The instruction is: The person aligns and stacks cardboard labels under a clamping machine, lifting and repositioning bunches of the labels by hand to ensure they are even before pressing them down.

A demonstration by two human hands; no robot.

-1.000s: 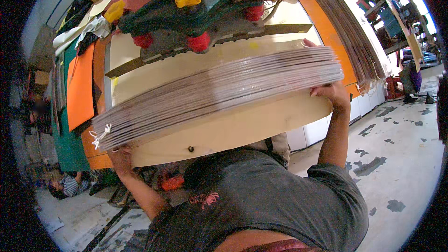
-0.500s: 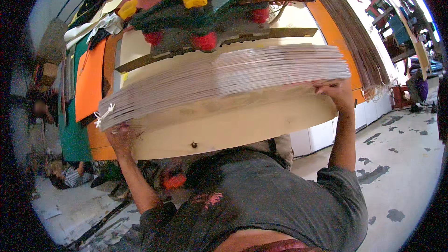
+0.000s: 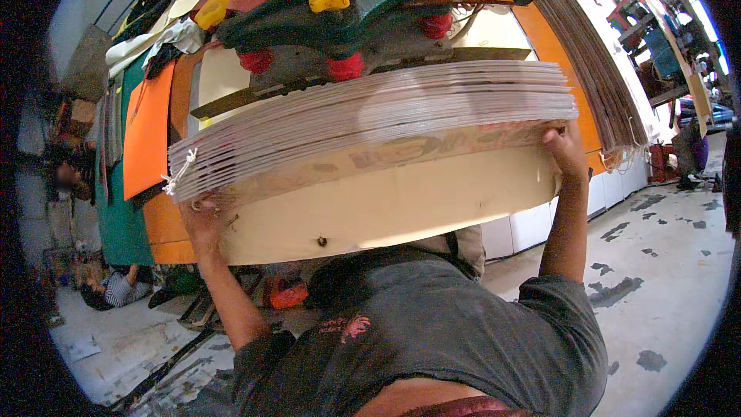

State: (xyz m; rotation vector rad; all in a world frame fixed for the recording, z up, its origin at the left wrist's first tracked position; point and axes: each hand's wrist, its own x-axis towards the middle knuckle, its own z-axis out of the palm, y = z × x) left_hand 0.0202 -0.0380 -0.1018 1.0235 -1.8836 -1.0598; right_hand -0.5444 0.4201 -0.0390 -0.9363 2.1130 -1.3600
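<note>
I hold a thick stack of thin pale sheets (image 3: 370, 127), tied with white string at its left end. My left hand (image 3: 202, 220) grips the stack's lower left corner from beneath. At the right end, my right hand (image 3: 563, 150) grips the edge, fingers curled up over it. The stack lies along the pale wooden board (image 3: 386, 208) of a machine. Just behind the stack sits the machine's green body (image 3: 340, 19) with yellow and red knobs. My grey shirt fills the lower middle of the view.
Orange sheets (image 3: 147, 135) and green sheets (image 3: 116, 224) lean at the left. A brown pile of boards (image 3: 594, 69) slants at the right. One person sits on the floor (image 3: 116, 289), another stands at far left (image 3: 69, 177). Stained concrete floor (image 3: 664, 262) lies to the right.
The left end of the stack has risen, so it lies more level against the board. Both hands kept their grip and moved with it.
</note>
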